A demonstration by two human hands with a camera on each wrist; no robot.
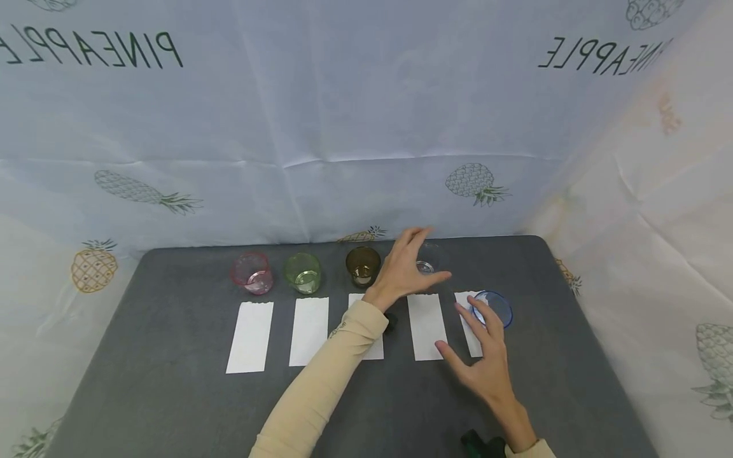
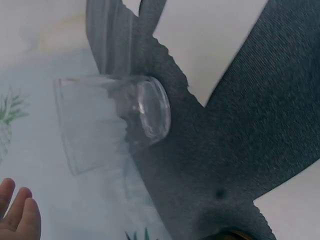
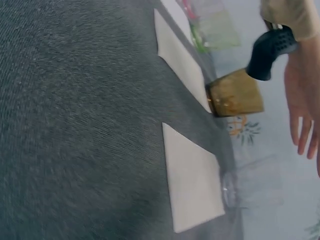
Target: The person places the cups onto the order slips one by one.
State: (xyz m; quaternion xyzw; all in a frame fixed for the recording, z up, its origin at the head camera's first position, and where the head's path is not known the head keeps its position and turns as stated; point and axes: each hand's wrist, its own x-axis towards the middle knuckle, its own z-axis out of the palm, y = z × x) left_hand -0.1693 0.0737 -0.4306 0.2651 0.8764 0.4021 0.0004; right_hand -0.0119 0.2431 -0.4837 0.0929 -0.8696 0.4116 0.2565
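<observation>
My left hand reaches to the back of the table beside a clear glass, thumb and fingers spread apart. In the left wrist view the clear glass stands apart from the fingertips, with nothing between it and them. My right hand is also spread, its fingers overlapping the left side of a blue-rimmed glass in the head view. That glass overlaps the top of the rightmost white paper strip. The right wrist view shows the left hand above an amber glass.
Along the back of the dark grey table stand a pink glass, a green glass and the amber one. Several white paper strips lie in a row before them. A pineapple-print cloth hangs behind.
</observation>
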